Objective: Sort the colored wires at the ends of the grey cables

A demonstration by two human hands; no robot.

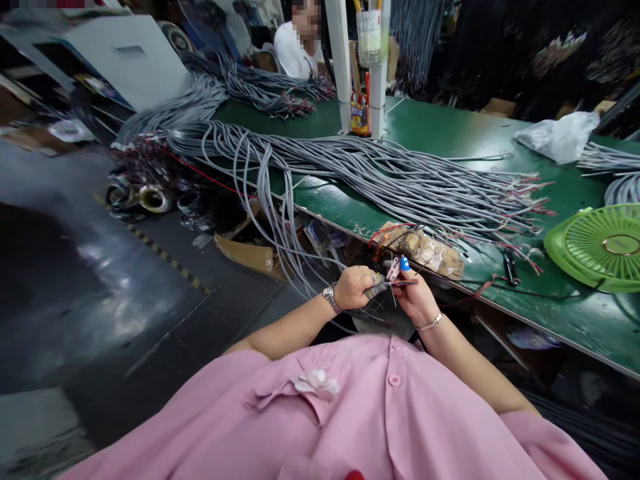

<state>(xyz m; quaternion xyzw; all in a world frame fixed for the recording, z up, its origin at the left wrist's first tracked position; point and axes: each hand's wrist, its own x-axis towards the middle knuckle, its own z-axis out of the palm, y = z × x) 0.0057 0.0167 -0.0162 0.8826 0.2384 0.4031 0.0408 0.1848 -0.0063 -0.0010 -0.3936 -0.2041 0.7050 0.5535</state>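
Observation:
My left hand [354, 288], with a watch at its wrist, is closed around a grey cable [320, 259] near its stripped end. Thin coloured wires [406, 283] stick out of that end toward my right hand [417, 300], whose fingers are closed about them. A blue cap with white marks [405, 263] covers my right thumb. Beside the thumb is a small pinkish-white piece [393, 269]; its kind is too small to tell. Several more grey cables loop down from the bench to my left hand.
A long bundle of grey cables [350, 160] lies across the green bench [425, 123]. A taped wooden block [425, 250] sits at the front edge. To the right are a green fan [600, 247] and a plastic bag [560, 137]. A person [295, 50] is behind the bench.

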